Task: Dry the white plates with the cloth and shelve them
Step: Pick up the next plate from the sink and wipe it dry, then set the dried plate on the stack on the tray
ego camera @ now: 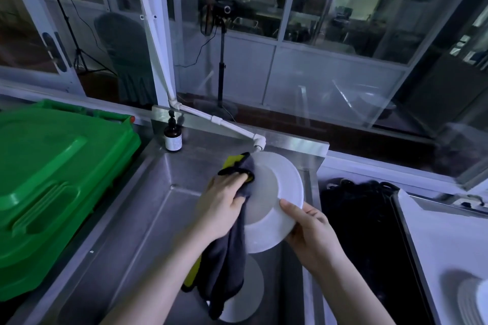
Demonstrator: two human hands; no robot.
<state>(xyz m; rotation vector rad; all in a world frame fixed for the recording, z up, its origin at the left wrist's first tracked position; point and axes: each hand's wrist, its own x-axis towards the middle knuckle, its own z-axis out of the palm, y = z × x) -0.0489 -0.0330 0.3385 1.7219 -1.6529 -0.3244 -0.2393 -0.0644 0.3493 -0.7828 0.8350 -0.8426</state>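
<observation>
Two hands — one plate (274,192), one cloth (224,258).

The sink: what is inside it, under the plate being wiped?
Another white plate lies in the sink, partly covered by the hanging cloth and the left forearm, so anything beneath those stays hidden.

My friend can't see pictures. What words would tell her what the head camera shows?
Over a steel sink, a person's right hand holds a white plate while the left hand wipes it with a dark cloth. A green bin stands left; more plates sit right.
</observation>
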